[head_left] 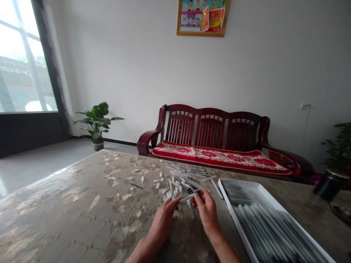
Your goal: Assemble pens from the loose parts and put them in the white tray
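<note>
My left hand [164, 218] and my right hand [206, 209] meet over the patterned table [82, 212], both pinched on one white pen [187, 198] held level between them. Just beyond the fingers lies a scatter of white pen barrels [189, 171], small white caps [157, 180] and thin dark refills [136, 185]. To the right of my right hand stands a white tray [236, 219] filled with several finished pens laid side by side.
A dark cylindrical container [329, 183] stands at the table's far right. Behind the table is a red wooden bench [216, 140] with a patterned cushion. Potted plants stand at the left [95, 124] and right [341, 146].
</note>
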